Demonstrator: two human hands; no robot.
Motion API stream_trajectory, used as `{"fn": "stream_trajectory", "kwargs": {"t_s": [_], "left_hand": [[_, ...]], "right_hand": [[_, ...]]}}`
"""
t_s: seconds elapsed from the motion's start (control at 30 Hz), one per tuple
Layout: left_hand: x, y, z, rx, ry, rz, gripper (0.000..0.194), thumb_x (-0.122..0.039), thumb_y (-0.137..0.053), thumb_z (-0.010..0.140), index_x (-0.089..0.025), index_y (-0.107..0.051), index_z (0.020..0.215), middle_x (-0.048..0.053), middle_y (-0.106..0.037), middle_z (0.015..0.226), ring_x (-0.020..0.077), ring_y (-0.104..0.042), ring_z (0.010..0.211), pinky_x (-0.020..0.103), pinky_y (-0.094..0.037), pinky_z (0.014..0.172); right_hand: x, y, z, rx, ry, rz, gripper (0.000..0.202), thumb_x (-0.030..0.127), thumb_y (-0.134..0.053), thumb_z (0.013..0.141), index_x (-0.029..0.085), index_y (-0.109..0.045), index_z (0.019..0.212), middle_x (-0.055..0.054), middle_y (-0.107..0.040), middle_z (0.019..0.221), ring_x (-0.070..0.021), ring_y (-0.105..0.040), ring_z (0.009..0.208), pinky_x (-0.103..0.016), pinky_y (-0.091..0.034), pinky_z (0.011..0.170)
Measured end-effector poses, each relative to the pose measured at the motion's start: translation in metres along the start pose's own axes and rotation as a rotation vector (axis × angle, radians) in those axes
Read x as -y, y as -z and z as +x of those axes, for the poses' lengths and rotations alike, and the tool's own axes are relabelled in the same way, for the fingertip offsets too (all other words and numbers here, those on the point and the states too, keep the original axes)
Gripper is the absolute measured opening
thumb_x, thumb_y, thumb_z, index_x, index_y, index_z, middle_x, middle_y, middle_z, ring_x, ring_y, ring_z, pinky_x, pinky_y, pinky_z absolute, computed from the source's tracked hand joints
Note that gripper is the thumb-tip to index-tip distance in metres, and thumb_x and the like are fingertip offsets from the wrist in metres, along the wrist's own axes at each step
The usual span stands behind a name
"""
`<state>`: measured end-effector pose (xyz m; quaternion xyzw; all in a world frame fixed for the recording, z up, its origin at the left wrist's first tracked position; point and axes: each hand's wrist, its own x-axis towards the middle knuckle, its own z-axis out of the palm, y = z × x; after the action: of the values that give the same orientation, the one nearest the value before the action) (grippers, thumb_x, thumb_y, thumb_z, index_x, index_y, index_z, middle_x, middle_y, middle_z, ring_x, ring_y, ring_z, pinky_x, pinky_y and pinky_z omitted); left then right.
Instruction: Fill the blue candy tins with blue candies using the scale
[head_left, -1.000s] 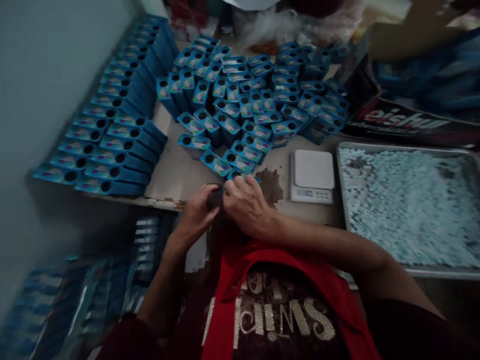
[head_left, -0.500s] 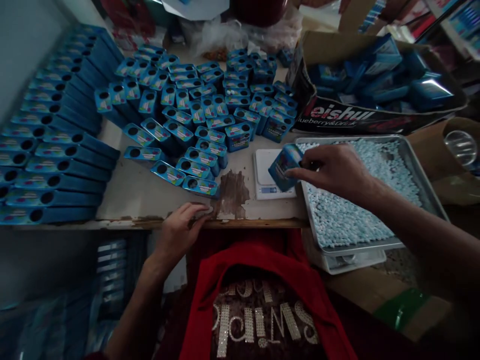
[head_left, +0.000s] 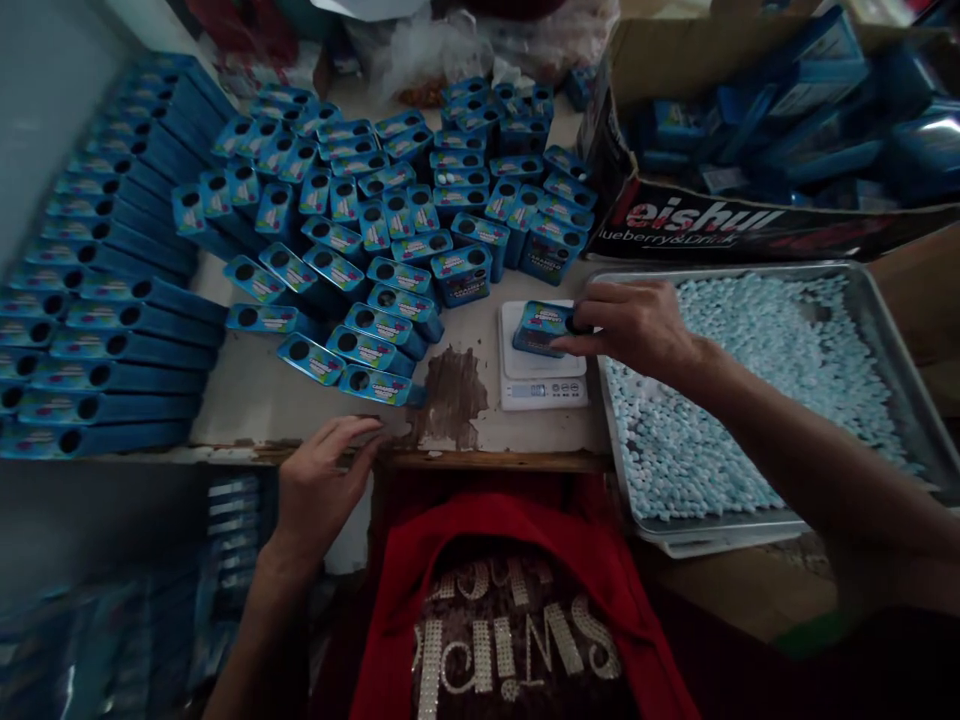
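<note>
A small blue tin [head_left: 538,326] stands upright on the white digital scale [head_left: 544,393], its printed top facing up. My right hand [head_left: 637,325] grips the tin's right end between thumb and fingers. Beside the scale lies a metal tray [head_left: 622,470] filled with small pale blue and white candies [head_left: 697,440], and my right forearm passes over it. At the table's front edge, my left hand [head_left: 322,485] is closed, thumb and fingertips nearly meeting; whatever may be between them is too small to make out.
Many blue tins [head_left: 390,240] with round holes on top stand across the table, with stacked rows of them [head_left: 127,345] at the left. An open cardboard box [head_left: 675,220] of blue tins stands at the back right. Clear plastic bags [head_left: 442,50] lie at the back.
The tin, tilted above the scale before, now stands upright on it, still in my right hand. My left hand has moved left and slightly down. The view has shifted a little.
</note>
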<state>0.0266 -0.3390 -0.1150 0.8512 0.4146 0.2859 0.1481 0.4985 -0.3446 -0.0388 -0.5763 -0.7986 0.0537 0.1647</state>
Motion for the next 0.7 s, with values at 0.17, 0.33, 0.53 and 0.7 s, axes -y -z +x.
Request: {"fn": "stream_trajectory", "kwargs": {"t_s": [0.17,0.33,0.53,0.7], "left_hand": [[-0.01,0.009,0.01,-0.01,-0.053,0.085,0.011,-0.019,-0.078,0.119,-0.029,-0.08,0.122,0.003,-0.091,0.118,0.029,-0.09,0.107,0.043,-0.069,0.099],[-0.024,0.0,0.013,0.014,-0.216,0.071,0.021,-0.01,-0.08,0.114,-0.029,-0.081,0.122,0.003,-0.091,0.113,0.0292,-0.089,0.099,0.044,-0.068,0.094],[-0.036,-0.023,0.025,0.084,-0.382,0.066,0.02,-0.01,-0.074,0.116,-0.027,-0.084,0.121,0.003,-0.093,0.114,0.0286,-0.09,0.1,0.044,-0.07,0.097],[-0.042,-0.036,0.039,0.14,-0.352,0.027,0.024,-0.011,-0.071,0.116,-0.028,-0.088,0.12,0.006,-0.092,0.117,0.0311,-0.089,0.105,0.048,-0.07,0.102]], "right_hand": [[-0.006,0.023,-0.047,-0.231,-0.326,0.057,0.05,0.073,-0.071,0.121,0.028,-0.089,0.108,-0.013,-0.082,0.108,-0.0341,-0.076,0.094,-0.05,-0.059,0.088],[-0.03,-0.002,-0.14,0.239,-0.306,-0.088,0.081,0.073,-0.098,0.1,0.025,-0.078,0.163,-0.024,-0.075,0.16,-0.0534,-0.069,0.147,-0.065,-0.059,0.116],[-0.024,-0.043,-0.215,0.359,-0.22,-0.14,0.101,0.06,-0.1,0.1,0.031,-0.056,0.185,-0.024,-0.049,0.19,-0.0564,-0.047,0.171,-0.07,-0.053,0.127],[-0.039,-0.053,-0.198,0.232,-0.208,-0.125,0.026,0.035,-0.066,0.117,0.024,-0.083,0.133,-0.02,-0.079,0.132,-0.0413,-0.07,0.126,-0.054,-0.058,0.107]]}}
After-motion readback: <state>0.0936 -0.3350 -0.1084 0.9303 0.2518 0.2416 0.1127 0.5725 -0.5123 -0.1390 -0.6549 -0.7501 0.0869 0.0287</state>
